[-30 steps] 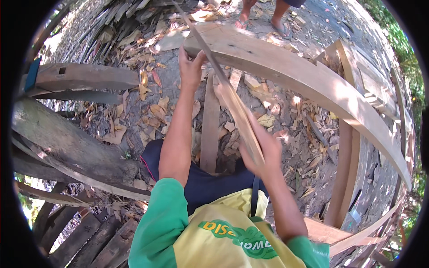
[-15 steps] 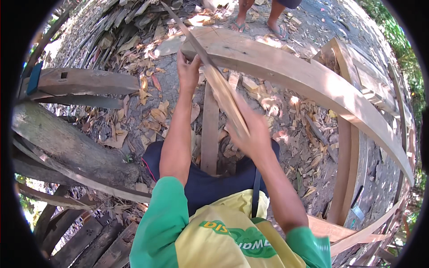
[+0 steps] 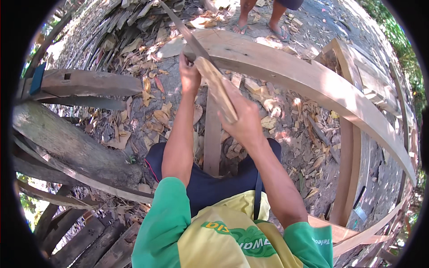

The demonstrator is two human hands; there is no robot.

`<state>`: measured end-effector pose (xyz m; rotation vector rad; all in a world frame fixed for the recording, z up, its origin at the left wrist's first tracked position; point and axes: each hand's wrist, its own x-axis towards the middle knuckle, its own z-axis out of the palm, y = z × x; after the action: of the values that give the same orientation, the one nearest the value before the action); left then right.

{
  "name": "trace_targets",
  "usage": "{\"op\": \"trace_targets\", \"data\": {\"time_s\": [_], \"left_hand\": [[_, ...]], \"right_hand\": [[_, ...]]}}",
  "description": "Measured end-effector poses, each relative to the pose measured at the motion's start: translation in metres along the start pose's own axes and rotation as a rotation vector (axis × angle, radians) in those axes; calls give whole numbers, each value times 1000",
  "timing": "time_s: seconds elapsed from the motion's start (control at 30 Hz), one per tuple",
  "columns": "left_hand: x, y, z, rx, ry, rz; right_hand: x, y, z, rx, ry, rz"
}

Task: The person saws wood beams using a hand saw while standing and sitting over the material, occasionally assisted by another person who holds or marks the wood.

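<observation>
My right hand [image 3: 241,120] is closed on the long wooden handle [image 3: 211,79] of a hand saw, whose narrow steel blade [image 3: 184,29] points up and away, lying across the near end of a curved wooden plank [image 3: 290,69]. My left hand [image 3: 189,73] grips that plank's end from the near side, just left of the blade. Below them a narrow board [image 3: 212,143] runs down toward my lap.
A log [image 3: 71,138] and a notched beam [image 3: 103,81] lie at left, with a pile of weathered strips [image 3: 134,18] behind. Another person's feet in sandals [image 3: 279,33] stand beyond the plank. An upright-edged timber frame [image 3: 346,178] is at right. Dry leaves [image 3: 118,136] litter the ground.
My right hand has pushed the saw forward, up and away from my body, so its handle is now nearer the plank. My left hand stays at the plank's end.
</observation>
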<state>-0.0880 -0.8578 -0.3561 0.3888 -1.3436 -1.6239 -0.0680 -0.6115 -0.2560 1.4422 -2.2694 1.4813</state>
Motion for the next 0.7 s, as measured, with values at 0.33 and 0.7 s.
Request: {"op": "trace_targets", "data": {"time_s": [0.33,0.7], "left_hand": [[2,21,-2,183,-54,79],[1,34,10,78,-47,-34]], "right_hand": [[-126,-34,-86,-32,-121,213],[-144,-40,-113,-78,-59,210]]}}
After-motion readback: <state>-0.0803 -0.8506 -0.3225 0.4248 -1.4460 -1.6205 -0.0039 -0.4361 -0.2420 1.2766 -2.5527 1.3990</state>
